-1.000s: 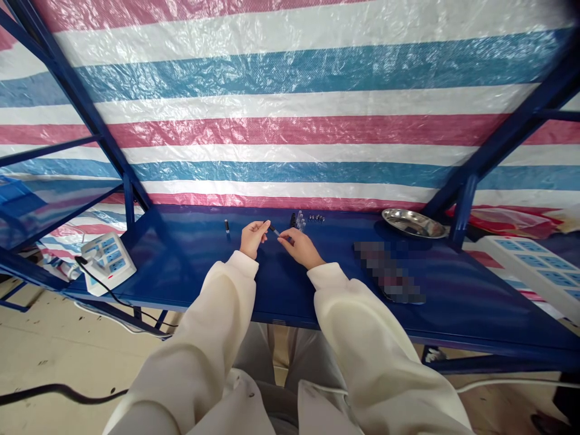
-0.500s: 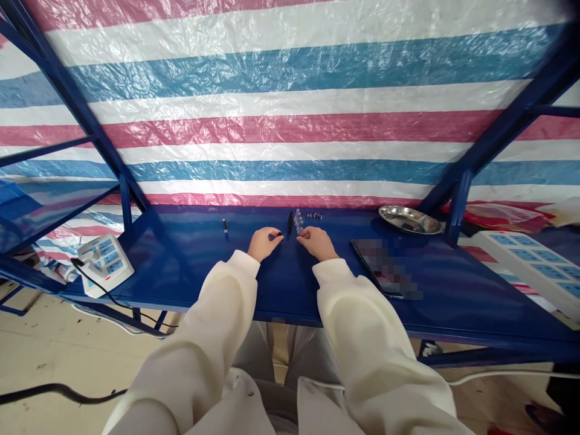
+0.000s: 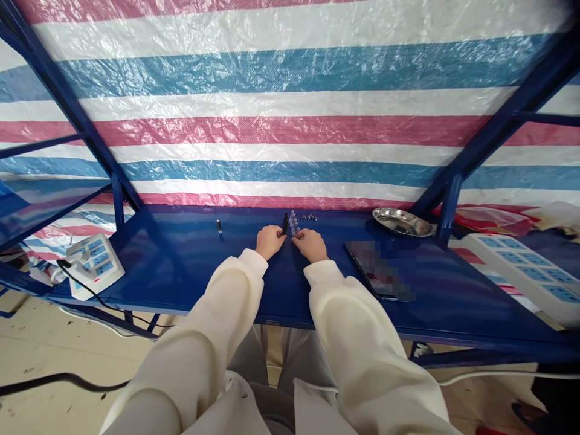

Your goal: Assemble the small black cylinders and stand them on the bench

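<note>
My left hand (image 3: 270, 241) rests low over the table, its fingertips drawn together at the near end of a row of small black pieces (image 3: 285, 221). Just to the right stands a row of small clear, purplish pieces (image 3: 293, 219). My right hand (image 3: 312, 244) has thumb and fingers pinched at the near end of that clear row. Whatever either hand's fingertips hold is too small to make out. Several small shiny metal pieces (image 3: 309, 217) lie beyond my right hand. Off to the left a short dark-and-white cylinder (image 3: 219, 226) stands apart.
On the blue table (image 3: 181, 260), a phone (image 3: 374, 269) lies right of my right hand, with a round metal dish (image 3: 402, 222) behind it. Power strips sit at the left (image 3: 95, 266) and right (image 3: 521, 272). A striped sheet (image 3: 281, 130) hangs behind the table.
My left hand has moved right, to the near end of the black row, and its fingers have drawn closer together. My right hand stays by the clear row. The whole view has shifted slightly.
</note>
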`<state>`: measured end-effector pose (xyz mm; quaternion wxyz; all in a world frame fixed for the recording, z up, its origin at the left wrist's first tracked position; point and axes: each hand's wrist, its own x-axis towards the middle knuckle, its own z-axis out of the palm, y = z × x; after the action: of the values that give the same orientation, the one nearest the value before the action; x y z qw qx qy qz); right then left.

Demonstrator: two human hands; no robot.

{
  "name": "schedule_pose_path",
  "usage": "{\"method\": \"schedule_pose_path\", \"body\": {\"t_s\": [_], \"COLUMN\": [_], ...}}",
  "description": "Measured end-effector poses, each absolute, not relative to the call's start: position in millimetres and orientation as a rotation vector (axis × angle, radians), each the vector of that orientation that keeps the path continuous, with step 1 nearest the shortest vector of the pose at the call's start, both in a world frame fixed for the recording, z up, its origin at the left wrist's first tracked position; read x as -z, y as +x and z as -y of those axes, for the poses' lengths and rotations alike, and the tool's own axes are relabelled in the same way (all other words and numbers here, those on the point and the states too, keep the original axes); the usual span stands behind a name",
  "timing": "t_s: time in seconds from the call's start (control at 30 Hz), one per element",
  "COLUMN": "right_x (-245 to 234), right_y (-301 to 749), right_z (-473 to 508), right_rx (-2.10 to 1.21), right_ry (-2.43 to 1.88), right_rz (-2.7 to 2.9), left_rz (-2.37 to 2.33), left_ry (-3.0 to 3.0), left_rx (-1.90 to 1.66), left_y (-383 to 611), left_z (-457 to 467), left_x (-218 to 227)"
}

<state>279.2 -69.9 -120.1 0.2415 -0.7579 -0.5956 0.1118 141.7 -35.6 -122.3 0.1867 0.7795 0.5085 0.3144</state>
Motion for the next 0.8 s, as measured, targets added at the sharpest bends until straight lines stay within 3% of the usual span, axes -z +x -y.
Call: {"method": "schedule_pose_path", "body": {"t_s": [0.5,0.8], "right_x": [119,115], "right_y": [277,271], "right_z": [70,79], "right_rx": [-0.333,-0.201], "right_ry": [-2.079,-2.205], "right_rz": [1.661,1.679], "left_rz": [-1.607,-1.309], "left_ry": [2.107,1.221], "left_rx": [-0.794,-1.77], "left_y": [141,99], "left_z": [44,56], "left_x": [121,102]}}
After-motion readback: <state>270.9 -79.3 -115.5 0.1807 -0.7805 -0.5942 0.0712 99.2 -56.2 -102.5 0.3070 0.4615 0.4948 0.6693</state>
